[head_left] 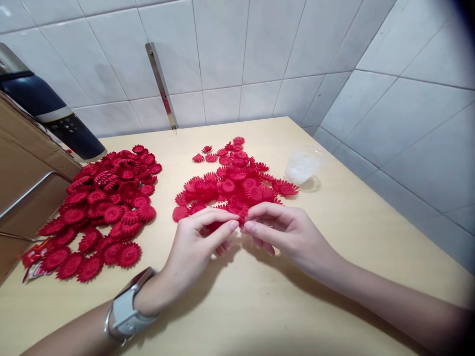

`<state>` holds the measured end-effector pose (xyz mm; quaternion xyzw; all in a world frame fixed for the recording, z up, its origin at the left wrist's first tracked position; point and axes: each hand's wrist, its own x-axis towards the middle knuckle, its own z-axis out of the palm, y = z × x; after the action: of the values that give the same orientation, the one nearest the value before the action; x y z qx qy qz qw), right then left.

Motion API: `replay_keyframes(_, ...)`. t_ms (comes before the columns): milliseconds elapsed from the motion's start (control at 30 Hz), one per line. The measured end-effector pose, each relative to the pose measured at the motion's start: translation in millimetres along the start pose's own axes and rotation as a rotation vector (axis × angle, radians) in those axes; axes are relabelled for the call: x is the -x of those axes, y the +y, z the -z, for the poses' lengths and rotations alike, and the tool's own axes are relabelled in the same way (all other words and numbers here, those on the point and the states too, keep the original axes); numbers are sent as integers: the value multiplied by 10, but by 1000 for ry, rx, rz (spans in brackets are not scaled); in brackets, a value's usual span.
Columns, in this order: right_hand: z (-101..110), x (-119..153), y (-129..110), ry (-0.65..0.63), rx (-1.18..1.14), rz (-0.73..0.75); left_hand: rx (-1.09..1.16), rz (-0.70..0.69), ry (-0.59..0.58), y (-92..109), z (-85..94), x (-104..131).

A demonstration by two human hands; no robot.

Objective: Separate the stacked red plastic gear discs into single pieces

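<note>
My left hand and my right hand meet over the table, thumbs and forefingers pinched. Between their fingertips is a small red flower-shaped piece with a fringed edge, mostly hidden by the fingers. Right behind it lies a loose pile of similar red flower pieces, so where the held piece ends is hard to make out. To the left of my hands a second, denser heap of red flower pieces covers the table, many of them curled or stacked.
A clear plastic cup with something whitish inside stands at the back right of the table. At the left are a cardboard box, a dark bottle and a small red-and-white wrapper. Tiled walls close off the back and right.
</note>
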<state>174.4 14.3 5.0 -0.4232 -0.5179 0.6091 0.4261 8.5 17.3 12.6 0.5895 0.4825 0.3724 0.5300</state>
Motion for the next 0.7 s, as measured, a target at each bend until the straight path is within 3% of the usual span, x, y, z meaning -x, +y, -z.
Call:
replay_keyframes(333,18,-15,43,-4,-59,-59,33,23,1,-1,-4,-10)
replay_keyframes(700,-7,-5,-2,-33,47,-61,50,79,-36,-10,-26,16)
